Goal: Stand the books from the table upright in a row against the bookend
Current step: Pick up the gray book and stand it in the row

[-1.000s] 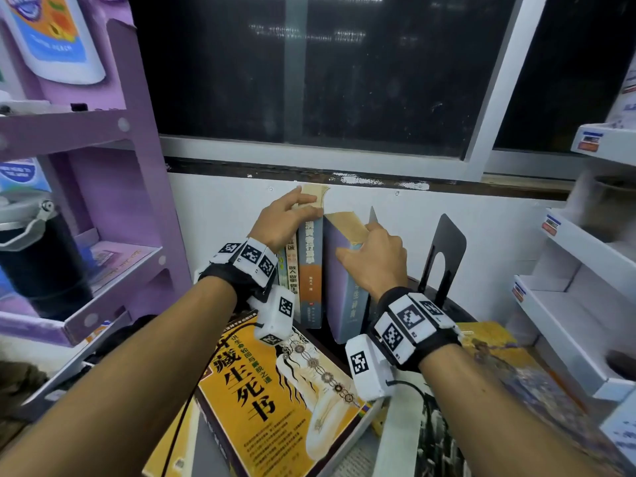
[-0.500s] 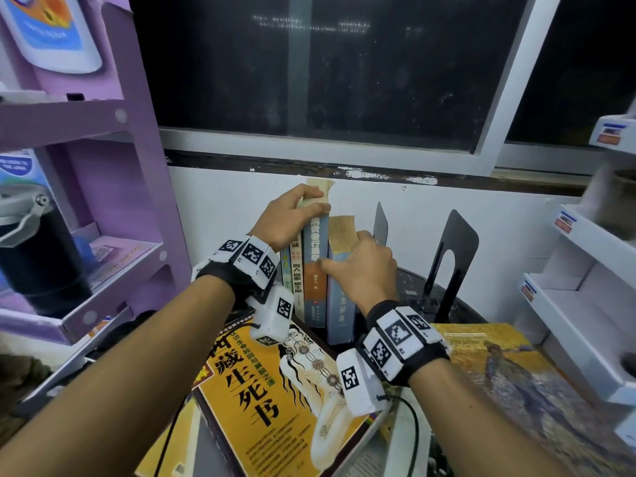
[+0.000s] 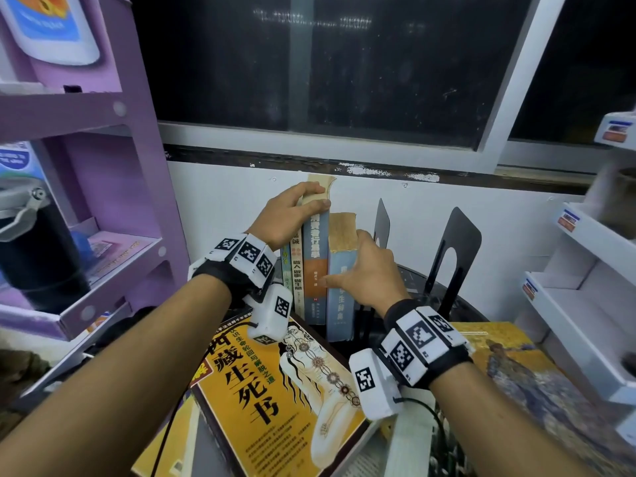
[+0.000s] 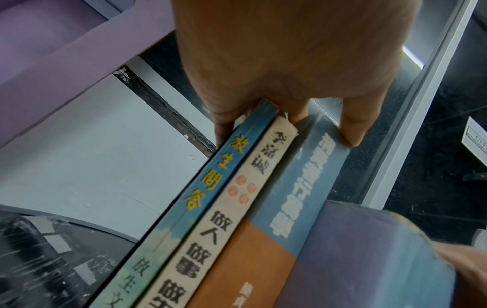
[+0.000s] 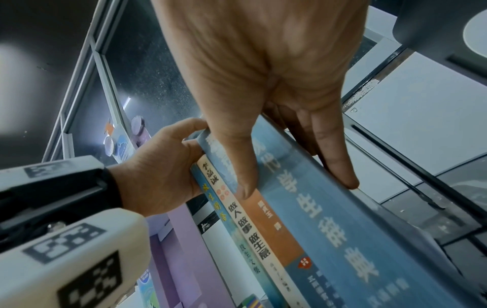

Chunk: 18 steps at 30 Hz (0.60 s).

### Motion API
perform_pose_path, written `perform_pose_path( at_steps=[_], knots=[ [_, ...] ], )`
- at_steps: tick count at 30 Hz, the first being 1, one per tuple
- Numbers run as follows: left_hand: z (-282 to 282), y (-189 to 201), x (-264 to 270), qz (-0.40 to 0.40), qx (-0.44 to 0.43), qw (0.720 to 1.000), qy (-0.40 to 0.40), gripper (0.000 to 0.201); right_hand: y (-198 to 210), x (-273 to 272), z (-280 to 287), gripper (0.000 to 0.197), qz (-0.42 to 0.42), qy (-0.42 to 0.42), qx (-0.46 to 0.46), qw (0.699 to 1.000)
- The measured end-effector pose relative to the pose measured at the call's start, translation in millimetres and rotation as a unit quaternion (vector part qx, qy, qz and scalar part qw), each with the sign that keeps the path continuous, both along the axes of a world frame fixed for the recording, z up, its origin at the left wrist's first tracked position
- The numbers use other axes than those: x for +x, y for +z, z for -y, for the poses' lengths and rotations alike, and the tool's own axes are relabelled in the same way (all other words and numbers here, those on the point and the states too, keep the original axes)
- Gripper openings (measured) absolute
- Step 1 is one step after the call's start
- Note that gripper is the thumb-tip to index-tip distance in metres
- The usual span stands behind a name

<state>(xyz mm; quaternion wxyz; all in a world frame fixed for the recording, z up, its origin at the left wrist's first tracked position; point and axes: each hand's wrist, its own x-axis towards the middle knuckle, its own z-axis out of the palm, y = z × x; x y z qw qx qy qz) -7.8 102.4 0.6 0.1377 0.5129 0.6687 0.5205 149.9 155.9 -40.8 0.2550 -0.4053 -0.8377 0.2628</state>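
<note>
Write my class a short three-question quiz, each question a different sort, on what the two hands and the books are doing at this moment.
1. True or false: the left hand grips the tops of the upright books.
2. Which book does the right hand hold? A) the yellow book lying flat B) the thick pale-blue book at the row's right end C) none
3. Fill in: right of the row stand two black ___.

Key: 1 true; 2 B; 3 bookends.
</note>
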Motion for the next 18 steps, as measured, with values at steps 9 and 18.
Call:
perform_pose_path(
  at_steps=[9, 18],
  knots=[
    [-2, -2, -1, -0.004, 0.006, 1.000, -0.003, 0.036, -2, -10, -15, 0.078, -0.001, 0.004, 0.022, 1.000],
    [-2, -2, -3, -0.005, 0.007, 1.000, -0.004, 0.035, -3, -20, -28, 0.080, 0.009, -0.001, 0.033, 0.999]
  ],
)
